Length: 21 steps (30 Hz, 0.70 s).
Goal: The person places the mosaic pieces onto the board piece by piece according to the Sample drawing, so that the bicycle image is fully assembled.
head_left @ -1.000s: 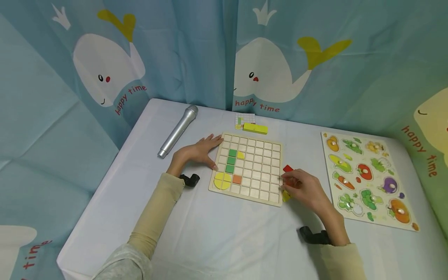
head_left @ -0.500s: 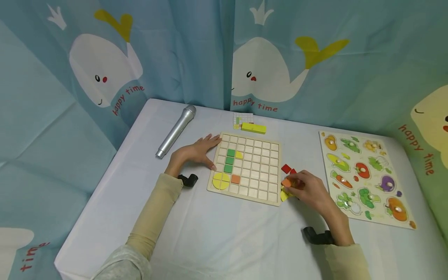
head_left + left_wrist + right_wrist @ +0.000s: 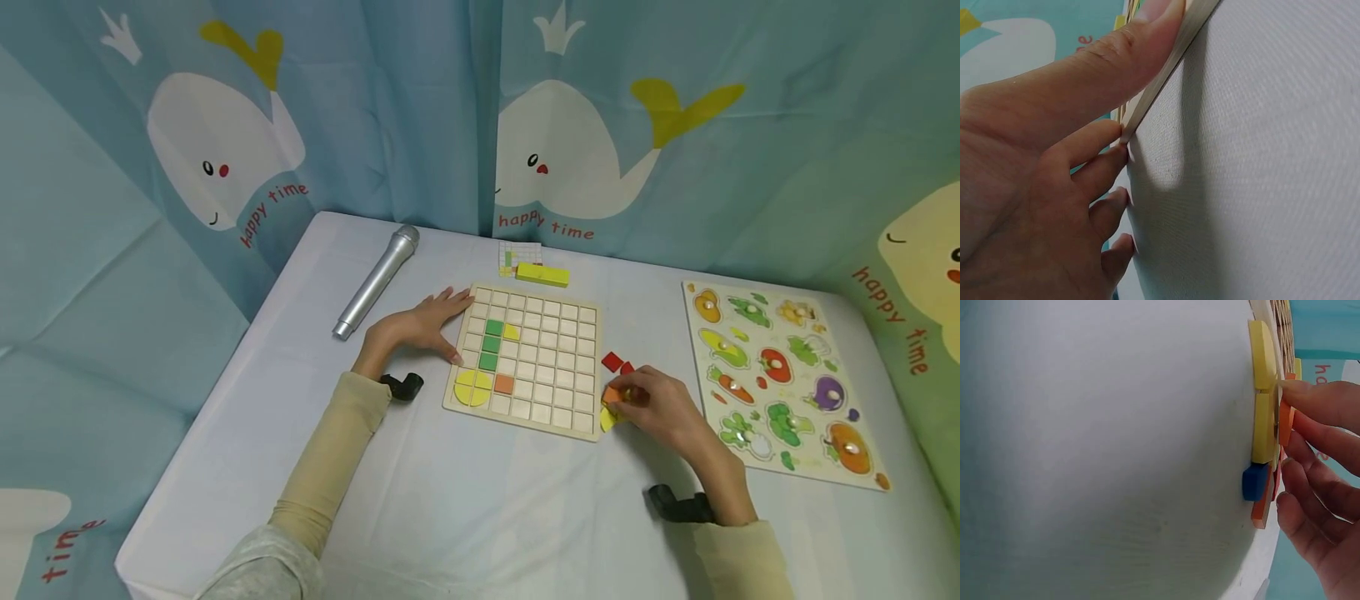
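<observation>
My left hand (image 3: 422,325) rests against the left edge of a wooden grid board (image 3: 551,346), fingers spread and thumb on the rim. The board carries green square tiles (image 3: 491,342), a yellow quarter-circle tile (image 3: 511,332), a yellow circle made of tiles (image 3: 472,387) and an orange square (image 3: 504,384). Beyond the right edge, my right hand (image 3: 662,410) pinches an orange tile (image 3: 1285,422) between thumb and fingers. Around it lie red tiles (image 3: 612,362), yellow tiles (image 3: 1264,428), a blue tile (image 3: 1254,482) and another orange tile (image 3: 1260,515). The hand hides part of this pile.
Behind the board are a small grid-pattern card (image 3: 520,254) and a yellow bar (image 3: 542,275). A silver toy microphone (image 3: 377,283) lies to the left. On the right is a vegetable puzzle board (image 3: 787,387). A whale-print curtain (image 3: 420,125) closes off the back.
My right hand has shifted slightly right from the board's edge; the orange tile in its fingers and a red tile are now in plain sight. My left hand keeps its place.
</observation>
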Tool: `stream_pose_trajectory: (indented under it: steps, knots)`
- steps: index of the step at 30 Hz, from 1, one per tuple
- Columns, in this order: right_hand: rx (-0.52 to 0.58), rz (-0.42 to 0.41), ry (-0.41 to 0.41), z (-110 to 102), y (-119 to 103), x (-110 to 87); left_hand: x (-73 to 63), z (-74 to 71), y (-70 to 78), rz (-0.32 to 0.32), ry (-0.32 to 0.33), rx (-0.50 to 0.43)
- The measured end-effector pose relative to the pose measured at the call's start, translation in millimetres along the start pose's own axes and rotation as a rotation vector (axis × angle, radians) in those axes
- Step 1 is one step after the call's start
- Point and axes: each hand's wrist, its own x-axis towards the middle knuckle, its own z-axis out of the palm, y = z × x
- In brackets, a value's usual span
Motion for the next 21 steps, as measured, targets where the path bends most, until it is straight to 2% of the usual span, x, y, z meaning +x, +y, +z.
stream_pose_trajectory:
  steps: [6,14,21]
  knots:
    - [0.014,-0.046,0.014,0,-7,2.6,-0.8,0.2,0.6,-0.009,-0.001,0.003]
    - [0.093,-0.081,0.01,5,-18,9.5,-2.2,-0.4,1.0,0.004,0.004,-0.004]
    - [0.1,-0.115,-0.002,11,-28,17.5,-3.6,-0.4,0.9,0.006,0.005,-0.014]
